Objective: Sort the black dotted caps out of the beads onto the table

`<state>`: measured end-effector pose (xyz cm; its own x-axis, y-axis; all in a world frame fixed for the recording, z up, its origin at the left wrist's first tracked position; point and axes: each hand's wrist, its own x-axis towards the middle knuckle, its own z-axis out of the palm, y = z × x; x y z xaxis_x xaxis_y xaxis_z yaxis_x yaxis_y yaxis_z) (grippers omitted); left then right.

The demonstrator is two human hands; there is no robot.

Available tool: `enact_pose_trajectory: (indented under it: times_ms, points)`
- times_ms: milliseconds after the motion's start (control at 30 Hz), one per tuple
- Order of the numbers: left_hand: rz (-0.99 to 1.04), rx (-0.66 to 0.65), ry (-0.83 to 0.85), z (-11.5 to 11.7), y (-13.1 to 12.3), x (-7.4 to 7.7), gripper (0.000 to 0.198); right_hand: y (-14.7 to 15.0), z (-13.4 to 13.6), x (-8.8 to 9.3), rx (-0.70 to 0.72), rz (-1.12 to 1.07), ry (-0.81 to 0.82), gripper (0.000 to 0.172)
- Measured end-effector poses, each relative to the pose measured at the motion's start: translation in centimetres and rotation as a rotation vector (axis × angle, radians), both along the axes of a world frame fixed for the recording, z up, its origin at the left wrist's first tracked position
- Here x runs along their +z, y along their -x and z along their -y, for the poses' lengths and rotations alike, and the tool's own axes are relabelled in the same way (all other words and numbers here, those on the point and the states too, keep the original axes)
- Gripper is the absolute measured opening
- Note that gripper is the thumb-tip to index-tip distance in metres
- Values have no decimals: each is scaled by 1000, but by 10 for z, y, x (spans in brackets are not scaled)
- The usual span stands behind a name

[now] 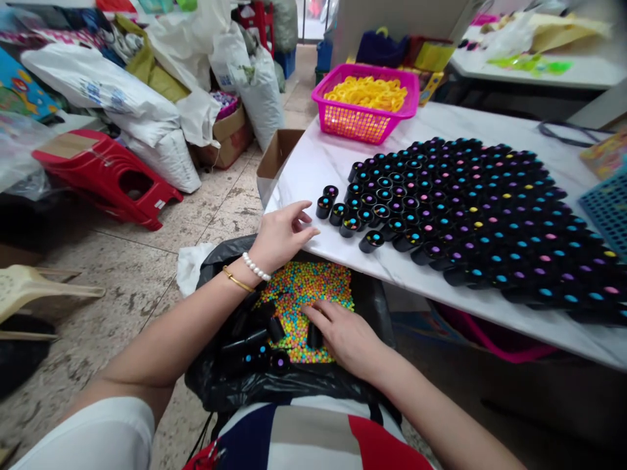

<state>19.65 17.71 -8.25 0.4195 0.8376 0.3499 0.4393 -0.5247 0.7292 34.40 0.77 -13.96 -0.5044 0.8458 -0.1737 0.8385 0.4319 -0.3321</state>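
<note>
My left hand (284,234) rests at the near edge of the white table (343,163), fingers curled loosely with nothing visible in them, close to the black tubes (480,209) standing in rows with coloured beads inside. A pearl bracelet and a gold bangle sit on that wrist. My right hand (343,334) lies on the heap of small coloured beads (304,294) in the black bag (235,378) on my lap, fingers pinching a black tube (314,335) pressed into the beads. More empty black tubes (255,346) lie in the bag at the left.
A pink basket (365,108) of yellow rings stands at the table's far end. A cardboard box (277,160) sits beside the table. White sacks (127,98) and a red plastic stool (105,173) crowd the floor at left. A blue basket (607,209) is at the right edge.
</note>
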Motion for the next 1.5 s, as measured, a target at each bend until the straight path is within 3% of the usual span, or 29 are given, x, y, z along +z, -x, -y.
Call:
enact_pose_trajectory:
  times_ms: [67, 133, 200, 300, 367, 467, 600, 700, 767, 867, 967, 1067, 1267, 1500]
  points:
    - [16, -24, -5, 14, 13, 1, 44, 0, 0, 1, 93, -67, -14, 43]
    - [6, -40, -12, 30, 27, 0, 38, 0, 0, 0, 149, -69, 30, 33]
    - [-42, -60, -1, 47, 42, -4, 32, -1, 0, -1, 75, -13, 68, 25]
    - [-158, -80, 35, 72, 64, -16, 27, -4, -2, -3, -152, 65, 61, 34]
    - [-211, -79, 43, 86, 77, -25, 25, -4, -4, -5, -202, 101, 15, 31]
    - [-236, -55, 36, 101, 92, -34, 26, 2, -6, -5, -113, 178, -76, 15]
    - [-240, 4, 36, 115, 101, -35, 27, 20, -7, -1, 63, 158, -64, 19]
    - [-238, 2, 35, 124, 104, -35, 29, 21, -8, 3, 101, 0, 36, 22]
    - [-251, -34, 15, 128, 105, -34, 28, 14, -7, 3, 74, -218, 121, 26]
    - [-299, -101, 5, 130, 106, -32, 27, -4, -2, -1, -88, -552, 229, 27]
    - [-317, -137, 30, 130, 103, -29, 29, -17, 4, -6, -333, -761, 343, 26]
    - [-296, -189, 43, 130, 91, -26, 32, -17, 8, -6, -450, -936, 421, 31]
    - [-178, -250, 82, 136, 60, -24, 36, -3, 8, 5, -374, -905, 195, 25]
    - [-48, -208, 107, 145, 52, -32, 41, 7, 10, 1, -409, -861, 58, 28]
